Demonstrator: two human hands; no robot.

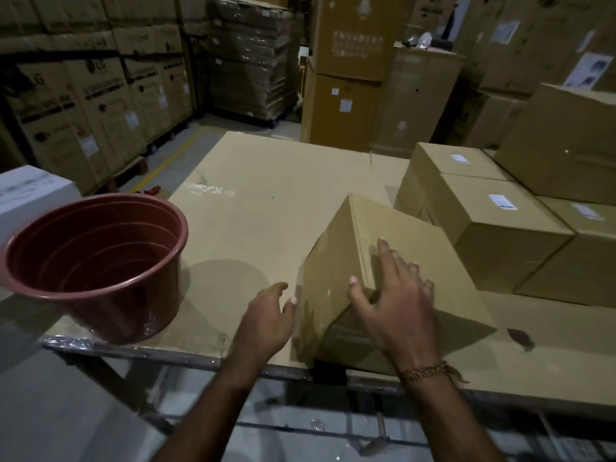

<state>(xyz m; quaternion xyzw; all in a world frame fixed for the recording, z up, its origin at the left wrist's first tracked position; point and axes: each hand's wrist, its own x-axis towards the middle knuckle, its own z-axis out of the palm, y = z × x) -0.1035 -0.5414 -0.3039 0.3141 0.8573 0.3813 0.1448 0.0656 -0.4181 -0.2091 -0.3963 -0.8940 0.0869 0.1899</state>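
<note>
Cardboard box (pixel 413 238) sits tilted at the near edge of the cardboard-covered table (pixel 266 181), just beside a row of sealed cartons (pixel 500 238). The right hand (pixel 396 295) lies flat on its top, fingers spread and straight. The left hand (pixel 266 315) is open and relaxed just beside the box's left face; contact is unclear. A red plastic tub (pixel 133 308) stands at the table's left corner.

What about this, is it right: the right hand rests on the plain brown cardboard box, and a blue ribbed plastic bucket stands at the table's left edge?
No. The head view shows the ribbed plastic bucket is reddish-brown, not blue. The rest holds: the right hand rests on the plain brown cardboard box, and the bucket stands at the left edge of the table.
</note>
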